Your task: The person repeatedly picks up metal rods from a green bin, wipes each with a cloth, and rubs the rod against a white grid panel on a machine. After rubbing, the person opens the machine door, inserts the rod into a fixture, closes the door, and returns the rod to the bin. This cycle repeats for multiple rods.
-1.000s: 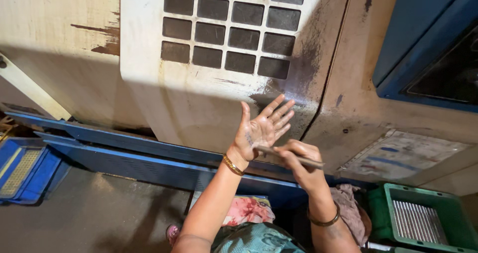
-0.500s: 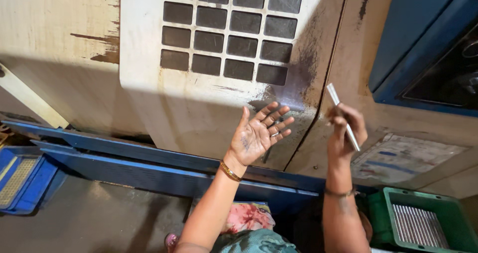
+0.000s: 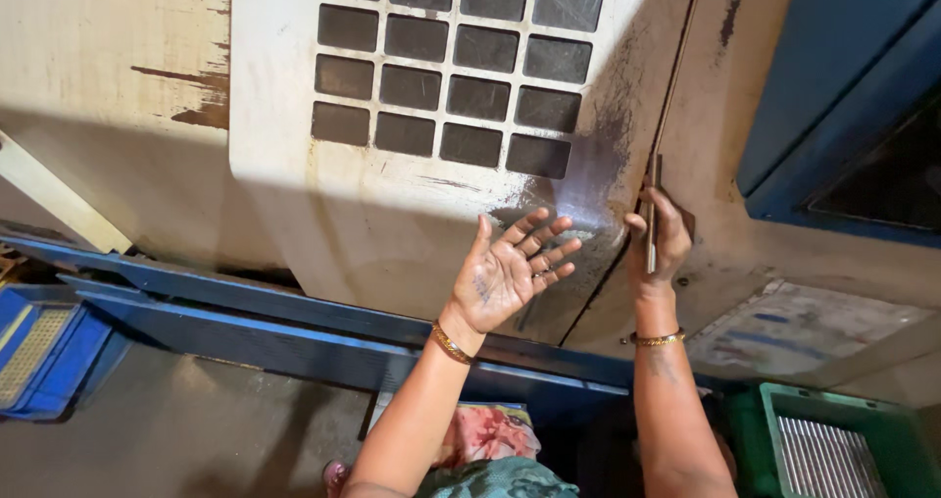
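My left hand (image 3: 514, 271) is raised palm up with its fingers spread, holding nothing, just in front of the cream machine door (image 3: 392, 204). My right hand (image 3: 663, 241) grips a thin metal rod (image 3: 651, 214) held upright against the dark seam at the door's right edge. Both wrists wear gold bangles. The door has a grid of dark square windows (image 3: 461, 67) and a grimy smear near the seam.
A blue rail (image 3: 294, 322) runs along the machine's base. A blue crate (image 3: 44, 351) stands at the left, and a green crate (image 3: 833, 444) holding several metal rods sits at the lower right. A blue-framed panel (image 3: 843, 125) is at the upper right.
My right hand has lifted the rod from beside my left palm up to the door seam and turned it upright. The left hand stays open in nearly the same place.
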Demonstrator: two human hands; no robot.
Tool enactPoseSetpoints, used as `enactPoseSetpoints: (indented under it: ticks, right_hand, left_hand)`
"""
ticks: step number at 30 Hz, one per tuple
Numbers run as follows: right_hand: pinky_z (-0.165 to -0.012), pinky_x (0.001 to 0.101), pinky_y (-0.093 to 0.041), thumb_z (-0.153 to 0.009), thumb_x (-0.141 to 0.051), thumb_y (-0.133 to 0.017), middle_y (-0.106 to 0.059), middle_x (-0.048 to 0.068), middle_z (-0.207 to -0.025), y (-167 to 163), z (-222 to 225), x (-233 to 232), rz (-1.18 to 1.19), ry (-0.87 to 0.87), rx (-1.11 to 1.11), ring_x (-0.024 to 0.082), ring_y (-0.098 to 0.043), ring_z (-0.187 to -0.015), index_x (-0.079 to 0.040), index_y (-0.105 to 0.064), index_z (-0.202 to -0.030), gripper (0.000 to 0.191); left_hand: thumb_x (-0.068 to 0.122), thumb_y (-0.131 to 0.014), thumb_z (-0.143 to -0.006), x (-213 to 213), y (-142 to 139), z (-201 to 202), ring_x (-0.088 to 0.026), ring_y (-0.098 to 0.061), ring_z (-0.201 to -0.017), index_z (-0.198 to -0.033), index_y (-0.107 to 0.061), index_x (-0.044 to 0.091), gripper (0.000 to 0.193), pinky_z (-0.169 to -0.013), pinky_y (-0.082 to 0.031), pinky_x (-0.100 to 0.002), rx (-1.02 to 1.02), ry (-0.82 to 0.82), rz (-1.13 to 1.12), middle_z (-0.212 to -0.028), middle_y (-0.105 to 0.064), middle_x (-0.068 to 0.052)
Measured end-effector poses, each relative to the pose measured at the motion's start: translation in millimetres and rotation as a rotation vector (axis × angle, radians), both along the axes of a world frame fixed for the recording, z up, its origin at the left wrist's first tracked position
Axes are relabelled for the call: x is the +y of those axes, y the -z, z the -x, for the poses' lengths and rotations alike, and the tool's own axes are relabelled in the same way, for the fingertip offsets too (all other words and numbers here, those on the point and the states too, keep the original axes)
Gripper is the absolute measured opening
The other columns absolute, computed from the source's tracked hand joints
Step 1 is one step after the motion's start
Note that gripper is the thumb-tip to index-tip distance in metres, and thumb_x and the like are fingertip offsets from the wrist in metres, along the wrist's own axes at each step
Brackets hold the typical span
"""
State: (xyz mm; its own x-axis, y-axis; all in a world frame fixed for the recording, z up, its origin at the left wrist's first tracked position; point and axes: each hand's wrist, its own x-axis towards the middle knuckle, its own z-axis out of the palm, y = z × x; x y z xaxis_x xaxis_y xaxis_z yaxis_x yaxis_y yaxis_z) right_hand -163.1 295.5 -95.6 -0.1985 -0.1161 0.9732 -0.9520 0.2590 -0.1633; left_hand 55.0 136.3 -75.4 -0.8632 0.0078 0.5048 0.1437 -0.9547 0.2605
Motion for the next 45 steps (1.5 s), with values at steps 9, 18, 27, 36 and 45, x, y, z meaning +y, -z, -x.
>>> enactPoseSetpoints:
  ticks: [9,18,27,36,45]
  right_hand:
    - [-0.099,0.0423,-0.047,-0.105,-0.043,-0.066,-0.073,0.013,-0.115,-10,-6,-2,-0.061,0.029,0.108,0.031,-0.069,-0.104,-0.006,-0.064,-0.127,0.043]
    - [-0.099,0.0416,-0.049,-0.102,-0.041,-0.070,-0.074,0.013,-0.115,-13,-10,-6,-0.040,0.024,0.123,0.031,-0.070,-0.105,-0.006,-0.065,-0.123,0.041]
    - [-0.101,0.0428,-0.050,-0.098,-0.035,-0.077,-0.071,0.015,-0.117,-12,-11,-4,-0.031,0.051,0.116,0.033,-0.067,-0.113,-0.007,-0.067,-0.123,0.039]
    - [-0.102,0.0433,-0.045,-0.091,-0.029,-0.082,-0.070,0.009,-0.121,-19,-23,-2,-0.106,0.194,0.082,0.030,-0.063,-0.115,-0.012,-0.068,-0.124,0.039]
    - [-0.101,0.0421,-0.044,-0.087,-0.028,-0.082,-0.067,0.006,-0.126,-29,-44,12,-0.226,0.282,0.128,0.028,-0.062,-0.115,-0.020,-0.067,-0.126,0.042]
  left_hand:
    - [0.064,-0.031,-0.108,-20,25,20,-0.041,-0.038,-0.150,-0.154,-0.043,0.005,0.076,-0.124,-0.034,-0.053,-0.050,-0.052,0.008,-0.161,-0.041,-0.021]
    - [0.063,-0.033,-0.107,-36,64,35,-0.035,-0.043,-0.147,-0.149,-0.047,0.005,0.073,-0.121,-0.038,-0.046,-0.159,-0.111,0.066,-0.156,-0.047,-0.018]
    - [0.025,-0.056,-0.106,-5,110,61,-0.014,-0.064,-0.107,-0.128,-0.063,0.000,0.034,-0.094,-0.046,-0.030,-0.500,-0.833,0.765,-0.123,-0.072,-0.013]
    - [0.017,-0.065,-0.099,32,122,53,-0.011,-0.065,-0.091,-0.118,-0.058,0.004,0.025,-0.085,-0.053,-0.026,-0.453,-0.969,0.729,-0.104,-0.066,-0.004]
    - [0.029,-0.071,-0.096,51,90,43,-0.006,-0.049,-0.064,-0.089,-0.058,0.011,0.023,-0.059,-0.043,-0.025,-0.513,-0.909,0.942,-0.073,-0.052,0.005]
